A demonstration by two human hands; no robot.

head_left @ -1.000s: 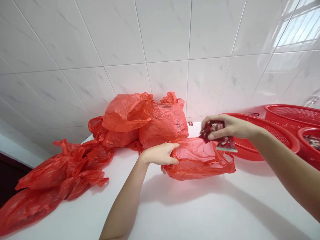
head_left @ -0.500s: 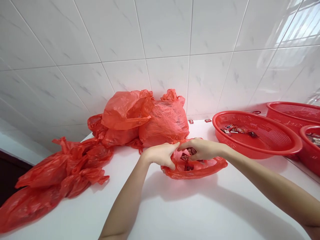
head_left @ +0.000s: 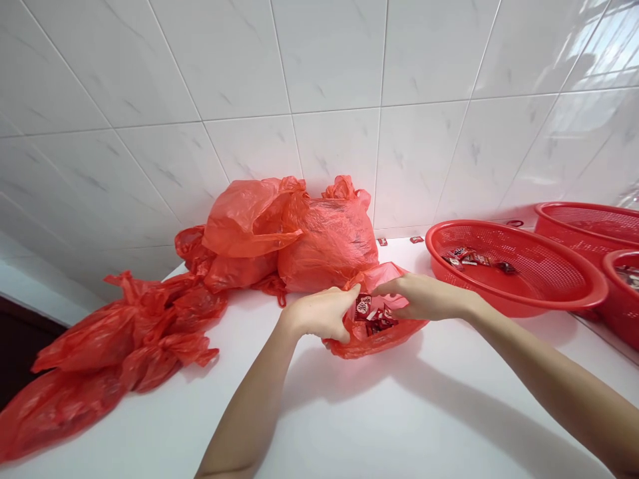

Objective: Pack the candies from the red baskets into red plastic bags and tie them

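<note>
A small red plastic bag [head_left: 382, 338] lies on the white counter [head_left: 379, 419] in front of me, its mouth held apart. Inside it show several small red candy packets [head_left: 372, 314]. My left hand [head_left: 322, 311] pinches the bag's left edge, fingers closed on the plastic. My right hand [head_left: 424, 297] grips the bag's right edge, fingers curled on the plastic.
Full red plastic bags [head_left: 324, 236] stand against the tiled wall behind. A heap of empty red bags [head_left: 124, 339] trails to the left. A red mesh basket [head_left: 539, 293] with a few packets sits to the right, two more baskets [head_left: 622, 283] beyond it.
A second ago my right hand held a handful of packets above the bag. It has dropped them in and now grips the bag's right edge; the bag has bunched smaller.
</note>
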